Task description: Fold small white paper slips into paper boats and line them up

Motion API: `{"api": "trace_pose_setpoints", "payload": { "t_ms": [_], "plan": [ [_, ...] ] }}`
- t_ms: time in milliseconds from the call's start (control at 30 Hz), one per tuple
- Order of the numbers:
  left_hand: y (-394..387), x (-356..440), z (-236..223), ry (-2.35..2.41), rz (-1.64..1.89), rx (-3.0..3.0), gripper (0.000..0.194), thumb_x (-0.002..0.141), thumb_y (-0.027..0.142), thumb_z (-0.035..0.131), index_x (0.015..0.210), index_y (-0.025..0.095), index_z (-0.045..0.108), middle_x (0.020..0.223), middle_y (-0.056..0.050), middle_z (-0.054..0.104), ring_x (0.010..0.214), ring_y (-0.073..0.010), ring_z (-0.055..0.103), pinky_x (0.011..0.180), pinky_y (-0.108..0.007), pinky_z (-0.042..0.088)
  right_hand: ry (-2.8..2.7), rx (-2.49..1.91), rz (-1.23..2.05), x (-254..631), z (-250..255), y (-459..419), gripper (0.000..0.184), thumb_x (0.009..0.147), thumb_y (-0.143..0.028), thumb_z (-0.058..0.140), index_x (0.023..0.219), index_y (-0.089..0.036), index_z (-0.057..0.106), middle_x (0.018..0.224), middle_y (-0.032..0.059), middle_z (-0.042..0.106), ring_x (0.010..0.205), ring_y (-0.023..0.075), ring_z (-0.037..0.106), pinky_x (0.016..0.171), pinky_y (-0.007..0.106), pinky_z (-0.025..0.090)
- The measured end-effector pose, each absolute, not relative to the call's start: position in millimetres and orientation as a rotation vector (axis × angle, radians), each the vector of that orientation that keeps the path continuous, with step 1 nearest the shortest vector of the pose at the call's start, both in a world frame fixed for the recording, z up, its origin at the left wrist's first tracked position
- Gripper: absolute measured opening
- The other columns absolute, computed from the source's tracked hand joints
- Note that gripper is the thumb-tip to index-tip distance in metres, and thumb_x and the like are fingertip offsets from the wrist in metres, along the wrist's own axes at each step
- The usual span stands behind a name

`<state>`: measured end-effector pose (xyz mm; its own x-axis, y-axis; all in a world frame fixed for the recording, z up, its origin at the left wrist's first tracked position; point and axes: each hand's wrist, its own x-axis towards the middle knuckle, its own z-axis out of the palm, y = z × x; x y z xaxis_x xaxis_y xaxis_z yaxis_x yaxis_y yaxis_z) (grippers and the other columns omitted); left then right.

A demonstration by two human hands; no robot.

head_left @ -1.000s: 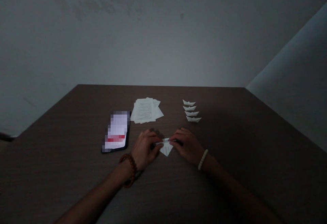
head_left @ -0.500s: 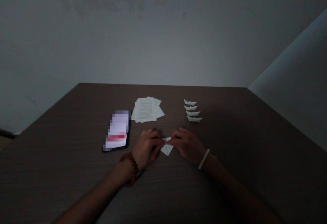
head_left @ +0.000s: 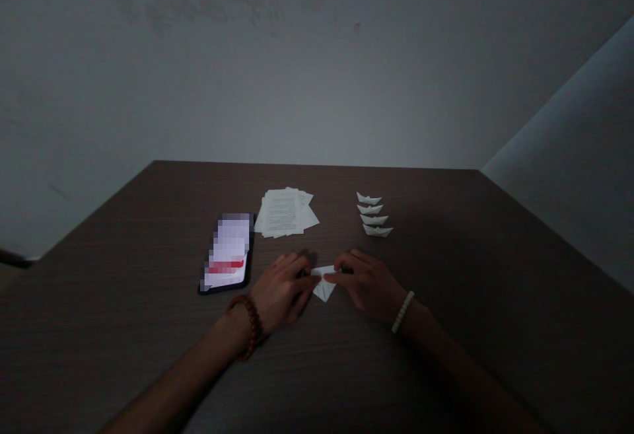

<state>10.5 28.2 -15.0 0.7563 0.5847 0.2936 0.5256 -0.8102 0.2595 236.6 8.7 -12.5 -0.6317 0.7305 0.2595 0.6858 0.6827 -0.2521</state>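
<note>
A small folded sheet of printed white paper lies on the table between my hands, its lower corner pointing towards me. My left hand has its fingers closed at the paper's left edge, with a brown bead bracelet on the wrist. From the right, my right hand pinches the paper's other side, and a pale bead bracelet circles that wrist. The thumbs and index tips nearly meet over the middle of the paper. My fingers hide both side corners.
A loose stack of printed sheets lies beyond my left hand. To its left is a phone with a lit, blurred screen. Several folded paper boats stand in a column beyond my right hand. A wall borders the brown table at the back.
My right hand has shifted slightly right, and my left wrist slightly left. A little more of the folded paper shows between the fingers. Everything else stays in place.
</note>
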Motion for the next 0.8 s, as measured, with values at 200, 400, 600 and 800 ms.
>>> {"api": "trace_pose_setpoints", "payload": {
  "t_ms": [200, 400, 600, 800],
  "plan": [
    [26, 10, -14, 0.894, 0.465, 2.879, 0.025, 0.089, 0.015, 0.043, 0.102, 0.019, 0.064, 0.092, -0.008, 0.055, 0.084, -0.0219, 0.046, 0.072, -0.037, 0.039, -2.509, -1.128, 0.236, 235, -11, 5, 0.039, 0.079, -0.004, 0.054, 0.109, -0.026, 0.064, 0.100, 0.0068, 0.055, 0.089, 0.0206, 0.046, 0.074, 0.033, 0.041],
    [25, 11, -14, 0.885, 0.444, 2.908, 0.031, 0.086, 0.014, 0.045, 0.112, 0.020, 0.061, 0.093, -0.009, 0.054, 0.086, -0.0228, 0.047, 0.071, -0.036, 0.040, -2.476, -1.134, 0.247, 235, -15, 5, 0.040, 0.077, -0.005, 0.055, 0.110, -0.026, 0.064, 0.100, 0.0065, 0.056, 0.089, 0.0206, 0.047, 0.075, 0.034, 0.042],
    [24, 11, -17, 0.901, 0.440, 2.929, 0.031, 0.086, 0.015, 0.046, 0.113, 0.020, 0.060, 0.098, -0.010, 0.053, 0.088, -0.0236, 0.047, 0.075, -0.038, 0.040, -2.242, -1.117, 0.345, 236, -16, 5, 0.019, 0.082, -0.016, 0.058, 0.098, -0.021, 0.066, 0.092, 0.0055, 0.062, 0.085, 0.0190, 0.052, 0.078, 0.034, 0.043],
    [25, 11, -19, 0.890, 0.479, 2.929, 0.030, 0.085, 0.015, 0.047, 0.111, 0.020, 0.061, 0.095, -0.009, 0.054, 0.090, -0.0240, 0.047, 0.075, -0.037, 0.040, -2.018, -1.377, 0.373, 224, -16, 11, 0.007, 0.082, -0.020, 0.060, 0.079, -0.020, 0.067, 0.075, 0.0024, 0.064, 0.072, 0.0165, 0.055, 0.070, 0.030, 0.043]
  ]
}}
